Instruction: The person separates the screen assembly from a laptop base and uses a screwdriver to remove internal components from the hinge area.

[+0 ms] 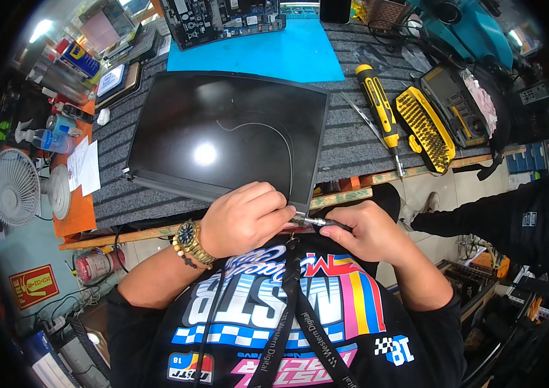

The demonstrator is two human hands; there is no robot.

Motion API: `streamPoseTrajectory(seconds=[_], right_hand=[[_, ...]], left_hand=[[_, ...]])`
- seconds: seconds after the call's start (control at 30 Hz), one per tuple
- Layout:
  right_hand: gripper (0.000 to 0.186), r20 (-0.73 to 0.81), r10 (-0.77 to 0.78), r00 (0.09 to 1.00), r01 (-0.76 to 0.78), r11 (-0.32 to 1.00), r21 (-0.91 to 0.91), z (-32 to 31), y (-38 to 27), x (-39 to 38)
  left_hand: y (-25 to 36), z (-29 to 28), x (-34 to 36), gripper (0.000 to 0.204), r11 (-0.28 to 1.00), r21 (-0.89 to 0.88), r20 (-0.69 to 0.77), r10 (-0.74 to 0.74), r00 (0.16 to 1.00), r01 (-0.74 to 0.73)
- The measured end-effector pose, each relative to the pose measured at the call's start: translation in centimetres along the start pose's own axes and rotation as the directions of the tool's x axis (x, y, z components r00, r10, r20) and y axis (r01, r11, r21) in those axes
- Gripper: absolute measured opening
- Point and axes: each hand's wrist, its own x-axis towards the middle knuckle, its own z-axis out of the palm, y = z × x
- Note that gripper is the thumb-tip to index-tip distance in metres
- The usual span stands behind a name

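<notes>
A dark laptop screen (177, 123) lies on the grey striped mat, and a thin grey cable (287, 145) curves across it. Bent over the screen's near right corner is my left hand (245, 216), its fingers closed on the edge of the laptop screen near a small metal part there. My right hand (368, 229) grips a slim tool (319, 222) with a metal collar and a dark handle, likely a screwdriver. Its metal end points left and meets the corner beside my left fingertips. The tip itself is hidden by those fingers.
Right of the screen lie tweezers (360, 113), a yellow electric screwdriver (378, 107), a yellow bit holder (426, 129) and a grey tool case (459, 107). An opened laptop base (222, 22) rests on a blue mat (255, 58). A fan (14, 184) stands left; another person's leg (481, 216) is at right.
</notes>
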Motion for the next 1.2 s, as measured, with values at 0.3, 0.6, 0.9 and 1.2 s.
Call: streamPoseTrajectory(seconds=[0.3,0.6,0.9,1.2], right_hand=[[0.030,-0.150,-0.138,0.979,0.107,0.974,-0.201,1.5,0.5,-0.4],[0.031,-0.049,-0.041,0.998,0.034,0.990,-0.140,0.1,0.1,0.0],[0.043,0.628,0.194,0.753,-0.582,0.642,0.499,-1.3,1.7,1.7],[0.039,0.253,0.070,0.965,-0.120,0.975,0.189,0.3,0.8,1.2]], left_hand=[[0.0,0.1,0.0,0.034,1.000,-0.002,0.003,-0.001,1.000,0.001],[-0.1,0.0,-0.1,0.033,1.000,-0.006,-0.015,0.000,1.000,-0.001],[0.0,-0.5,0.0,0.032,1.000,-0.010,0.025,0.020,0.999,-0.019],[0.0,-0.4,-0.1,0.031,1.000,-0.022,0.034,0.017,0.999,-0.016]])
